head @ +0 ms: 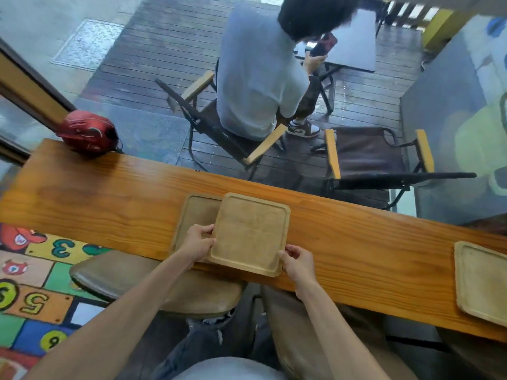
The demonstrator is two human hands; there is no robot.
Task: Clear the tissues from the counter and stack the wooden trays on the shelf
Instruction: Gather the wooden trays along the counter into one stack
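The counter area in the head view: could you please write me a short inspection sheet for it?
Surface: long wooden counter, bare apart from the items below.
Job's things: upper tray lies skewed, overlapping the lower tray; a third tray sits apart at the right end. Tissues: nothing seen. Shelf: nothing seen.
Clutter: red helmet at the counter's far left corner.
Grippers: left hand grips the upper tray's left edge; right hand grips its near right corner.
Cables: nothing seen.
Surroundings: stool under the counter; numbered floor mat; beyond the glass, a seated person and an empty folding chair.
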